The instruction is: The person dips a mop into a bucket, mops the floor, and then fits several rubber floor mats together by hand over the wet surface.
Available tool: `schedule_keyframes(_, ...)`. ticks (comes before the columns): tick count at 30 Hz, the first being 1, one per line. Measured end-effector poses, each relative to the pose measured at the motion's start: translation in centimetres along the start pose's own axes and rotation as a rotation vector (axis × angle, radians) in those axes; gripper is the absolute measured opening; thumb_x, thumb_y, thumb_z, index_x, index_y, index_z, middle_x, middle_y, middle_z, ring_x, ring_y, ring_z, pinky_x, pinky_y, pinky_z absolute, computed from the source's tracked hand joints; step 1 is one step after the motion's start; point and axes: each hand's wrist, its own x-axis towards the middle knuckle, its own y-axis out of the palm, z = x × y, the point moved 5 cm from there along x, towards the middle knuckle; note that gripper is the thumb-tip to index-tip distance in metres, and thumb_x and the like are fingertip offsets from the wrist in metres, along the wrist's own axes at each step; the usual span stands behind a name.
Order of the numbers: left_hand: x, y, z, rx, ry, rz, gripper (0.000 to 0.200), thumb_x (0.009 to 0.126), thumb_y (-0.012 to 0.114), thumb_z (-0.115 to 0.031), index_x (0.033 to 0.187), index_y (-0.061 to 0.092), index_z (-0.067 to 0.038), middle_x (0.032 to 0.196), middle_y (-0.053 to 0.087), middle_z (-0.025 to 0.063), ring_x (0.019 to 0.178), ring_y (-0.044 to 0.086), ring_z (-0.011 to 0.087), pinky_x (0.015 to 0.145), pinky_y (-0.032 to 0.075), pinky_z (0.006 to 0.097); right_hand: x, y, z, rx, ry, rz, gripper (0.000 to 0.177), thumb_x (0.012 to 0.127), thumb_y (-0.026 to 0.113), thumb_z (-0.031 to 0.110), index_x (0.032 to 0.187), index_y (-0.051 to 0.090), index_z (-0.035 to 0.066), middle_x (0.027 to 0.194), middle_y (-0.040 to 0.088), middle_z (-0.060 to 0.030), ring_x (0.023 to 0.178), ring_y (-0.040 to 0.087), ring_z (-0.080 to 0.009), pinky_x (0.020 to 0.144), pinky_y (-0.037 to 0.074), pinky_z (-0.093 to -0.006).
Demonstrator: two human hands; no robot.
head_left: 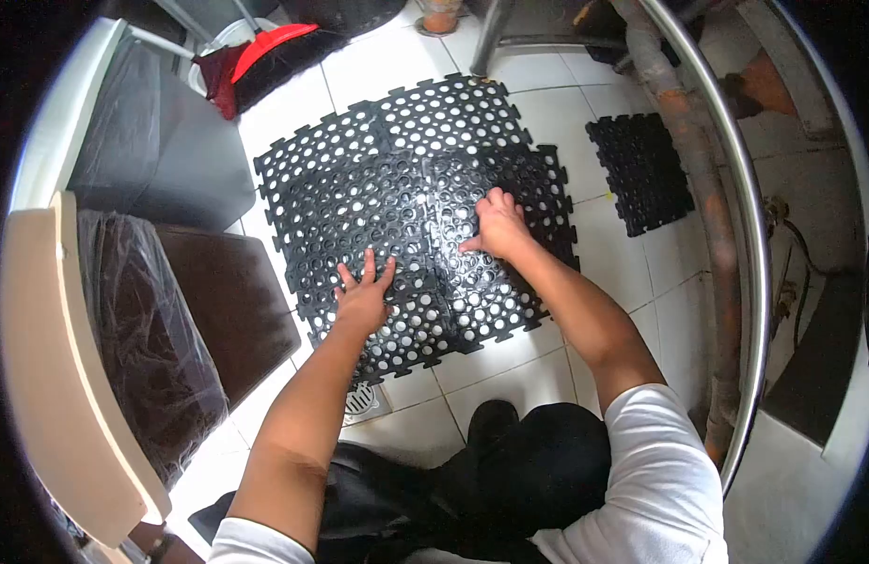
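A black rubber mat [336, 193] with round holes and jigsaw-like edges lies on the white tiles before me. Its middle looks darker and denser, as if another layer lay over it, with a seam running through. My left hand [364, 301] rests on the near left part of the mat, fingers spread. On the right half, my right hand [500, 227] presses down with its thumb stuck out to the left; its other fingers are bent and partly hidden. A smaller black mat piece [641, 174] lies apart, to the right.
Left stand a grey bin [195, 141] and a brown bin [232, 291] lined with clear plastic. A metal rail [750, 197] and rusty pipe [717, 235] run along the right. A red dustpan-like item [270, 47] sits far left; a floor drain [361, 402] lies near my feet.
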Motion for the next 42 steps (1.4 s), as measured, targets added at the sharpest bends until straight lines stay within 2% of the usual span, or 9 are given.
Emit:
schedule_keyframes(4,0.1,0.0,-0.1,0.045,0.006,0.006,0.097,0.091,0.078,-0.025,0.167,0.019,-0.039,0.177,-0.005,0.0049,0.153,0.003,0.0625,0.119,0.03,0.0721,1.0,1.1,-1.6,0.176,0.095,-0.028,0.06,0.071,0.093,0.041,0.114,0.073,0.004,0.134,0.052,-0.0193,0.128,0.05,-0.0399,0.108,0.046,-0.0493)
schedule_keyframes(11,0.0,-0.1,-0.1,0.037,0.008,0.002,0.095,0.091,0.074,-0.019,0.166,0.02,-0.039,0.178,-0.004,0.005,0.154,0.002,0.0624,0.119,0.029,0.0729,1.9,0.4,-1.7,0.064,0.064,0.102,0.048,0.076,0.088,0.035,0.115,0.077,0.009,0.132,0.055,-0.0173,0.124,0.055,-0.0378,0.109,0.047,-0.0473)
schedule_keyframes(25,-0.2,-0.6,0.0,0.037,0.003,0.043,0.096,0.092,0.075,-0.022,0.167,0.017,-0.04,0.178,-0.004,0.0046,0.154,0.003,0.0611,0.12,0.028,0.0718,3.6,-0.5,2.1,-0.035,0.125,0.075,0.054,0.087,0.079,0.036,0.123,0.068,-0.003,0.138,0.051,-0.0187,0.13,0.05,-0.0389,0.107,0.047,-0.0542)
schedule_keyframes(32,0.2,-0.1,0.3,0.036,0.018,0.002,0.1,0.088,0.071,-0.01,0.167,0.017,-0.042,0.178,-0.002,0.0053,0.153,0.007,0.0638,0.118,0.032,0.0716,2.6,0.8,2.3,-0.03,0.235,0.021,0.061,0.086,0.078,0.032,0.131,0.061,-0.006,0.138,0.05,-0.0202,0.13,0.049,-0.0408,0.107,0.046,-0.0554)
schedule_keyframes(35,0.3,-0.2,0.2,0.043,0.014,0.001,0.097,0.09,0.067,-0.009,0.166,0.018,-0.042,0.178,-0.003,0.0052,0.153,0.006,0.0636,0.118,0.031,0.072,0.8,0.2,3.0,0.007,0.23,-0.022,0.062,0.085,0.078,0.029,0.137,0.059,0.001,0.147,0.045,-0.0224,0.135,0.046,-0.0425,0.111,0.042,-0.0561)
schedule_keyframes(37,0.2,0.0,0.2,0.046,0.008,-0.003,0.096,0.09,0.065,-0.007,0.166,0.018,-0.042,0.178,-0.004,0.0051,0.153,0.006,0.0637,0.118,0.031,0.0726,-1.3,-1.2,5.7,0.057,-0.202,-0.198,0.072,0.083,0.081,0.033,0.147,0.055,0.015,0.159,0.037,-0.0223,0.142,0.039,-0.0467,0.116,0.036,-0.0586)
schedule_keyframes(38,0.1,0.2,0.2,0.046,0.009,0.002,0.096,0.09,0.065,-0.007,0.166,0.018,-0.042,0.178,-0.004,0.0051,0.153,0.006,0.0637,0.118,0.031,0.0726,-2.0,-0.2,6.5,-0.01,-0.28,-0.004,0.084,0.08,0.085,0.04,0.154,0.049,0.028,0.167,0.028,-0.0201,0.151,0.028,-0.0498,0.121,0.028,-0.0629)
schedule_keyframes(39,0.3,0.1,0.2,0.046,0.011,0.004,0.096,0.09,0.067,-0.01,0.166,0.018,-0.041,0.178,-0.004,0.0055,0.153,0.006,0.0641,0.118,0.031,0.0726,-2.8,0.8,6.8,-0.062,-0.241,0.172,0.094,0.077,0.087,0.047,0.158,0.044,0.028,0.171,0.023,-0.0186,0.154,0.021,-0.0515,0.122,0.021,-0.0671)
schedule_keyframes(42,0.1,-0.9,-0.4,0.052,0.006,0.024,0.094,0.091,0.073,-0.023,0.167,0.019,-0.039,0.178,-0.003,0.006,0.153,0.005,0.0636,0.118,0.03,0.0727,-3.7,2.9,6.5,-0.031,-0.253,0.115,0.096,0.079,0.086,0.05,0.16,0.04,0.028,0.173,0.018,-0.0169,0.155,0.016,-0.0532,0.122,0.019,-0.0689)
